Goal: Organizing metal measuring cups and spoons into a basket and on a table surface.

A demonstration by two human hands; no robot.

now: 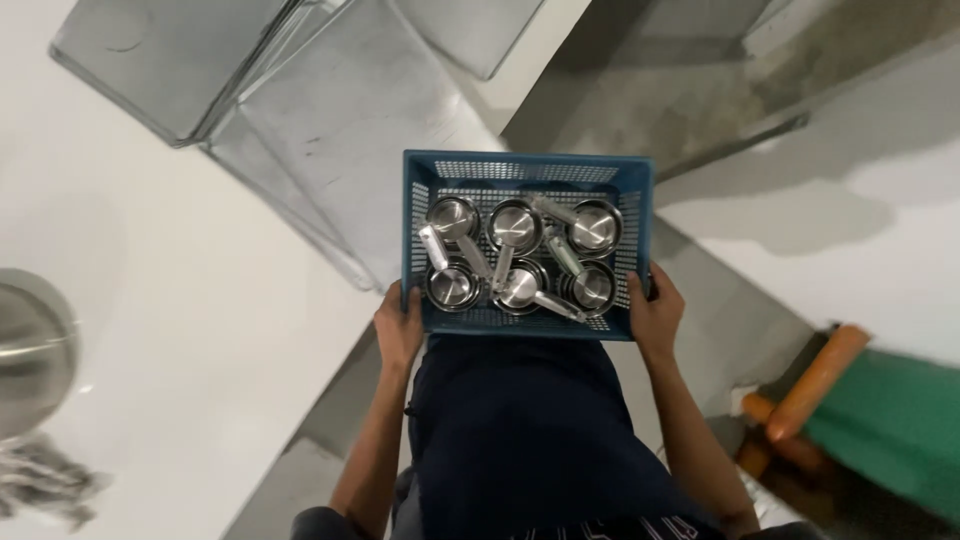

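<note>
Blue crate (520, 175) is being carried at waist height, left hand (399, 330) and right hand (655, 315) gripping opposite sides, fingers clamped on its walls, keeping steel pans (515, 262) level inside above steel bench (330, 130).

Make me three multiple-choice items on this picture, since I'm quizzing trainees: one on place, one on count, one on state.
1. Where are the small metal pans?
A. In the blue crate
B. On the floor
C. On a shelf

2. How many pans show?
A. Two
B. Six
C. Ten

3. How is the crate held?
A. By one hand
B. By no hand
C. By the left hand and right hand, at opposite ends

Answers: 1 A, the pans lie within its walls; 2 B, two rows of three; 3 C, each hand grips one side.
</note>
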